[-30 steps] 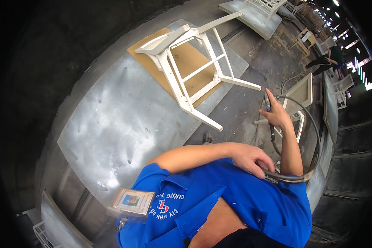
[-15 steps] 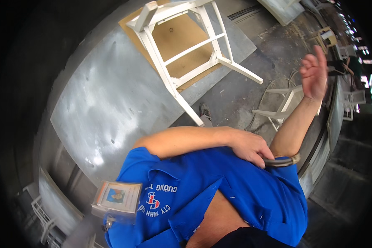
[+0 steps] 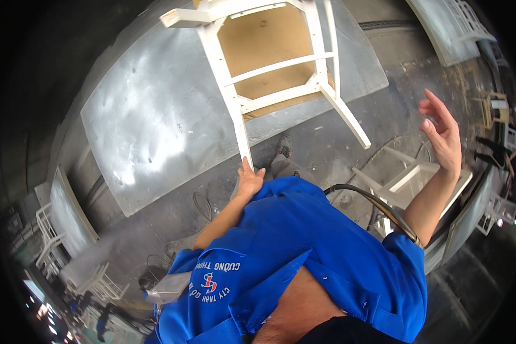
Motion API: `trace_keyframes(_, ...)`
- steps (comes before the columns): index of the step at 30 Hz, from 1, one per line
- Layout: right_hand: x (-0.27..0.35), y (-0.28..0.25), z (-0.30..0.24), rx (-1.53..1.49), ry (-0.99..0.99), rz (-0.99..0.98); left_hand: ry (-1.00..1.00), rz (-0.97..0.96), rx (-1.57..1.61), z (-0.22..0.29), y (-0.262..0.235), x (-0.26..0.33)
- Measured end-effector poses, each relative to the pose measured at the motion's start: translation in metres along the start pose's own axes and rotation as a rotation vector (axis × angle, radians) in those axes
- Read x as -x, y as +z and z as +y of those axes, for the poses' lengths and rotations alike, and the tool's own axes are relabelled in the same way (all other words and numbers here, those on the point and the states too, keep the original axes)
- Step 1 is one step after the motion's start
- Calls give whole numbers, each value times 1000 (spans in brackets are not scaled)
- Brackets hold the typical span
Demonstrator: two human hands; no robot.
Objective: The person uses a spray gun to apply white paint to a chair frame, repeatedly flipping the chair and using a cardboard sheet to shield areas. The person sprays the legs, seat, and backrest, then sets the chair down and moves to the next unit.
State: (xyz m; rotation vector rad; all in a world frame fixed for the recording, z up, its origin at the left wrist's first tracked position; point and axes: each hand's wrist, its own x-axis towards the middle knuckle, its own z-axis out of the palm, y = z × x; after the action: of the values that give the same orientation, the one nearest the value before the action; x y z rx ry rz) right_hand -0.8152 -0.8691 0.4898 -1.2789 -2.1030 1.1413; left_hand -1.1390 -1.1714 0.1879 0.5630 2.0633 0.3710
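White chair [image 3: 281, 97], lying on a brown board [image 3: 264, 46] on a gray metal table [image 3: 140, 114], ahead of me at the top of the view, with two legs pointing back toward me. My left hand [image 3: 249, 182] has just come away from the hose [image 3: 387, 208] by my right elbow and is now down at the end of the chair's left leg [image 3: 239, 135]. Its thumb and first finger are spread apart at the wood; I cannot tell whether they are closed around it. To my judgement, this means the hand that was busy with the hose now serves the chair.

My right hand [image 3: 441, 135] is raised well out to my right, fingers loosely apart and slightly curled, with nothing in it. The hose passes near that elbow and curves across in front of my blue shirt [image 3: 338, 246].

The chair now sits higher in the view than a second ago. Both near legs reach past the table's near edge, out over the gray floor [image 3: 321, 135]. The tabletop stretches widest to the chair's left; on its right only a narrower corner shows. My shoe [image 3: 285, 146] stands between the legs, beside that edge. A second white chair [image 3: 410, 178] limits the room on my right.
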Motion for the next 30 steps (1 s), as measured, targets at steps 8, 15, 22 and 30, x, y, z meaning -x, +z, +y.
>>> trace_keyframes(8, -64, -43, 0, 57, 52, 44, -164, 133, 243, 2, 21, -25)
trace_keyframes(15, -174, -45, -34, -175, -42, 186, -209, 253, 131, 15, 23, -13)
trace_keyframes(22, -231, -20, -50, -187, -137, 110, -179, 297, 83, 0, 39, -21)
trace_keyframes(30, -214, 6, -61, 72, -78, -80, -151, 286, 81, -41, 92, -31)
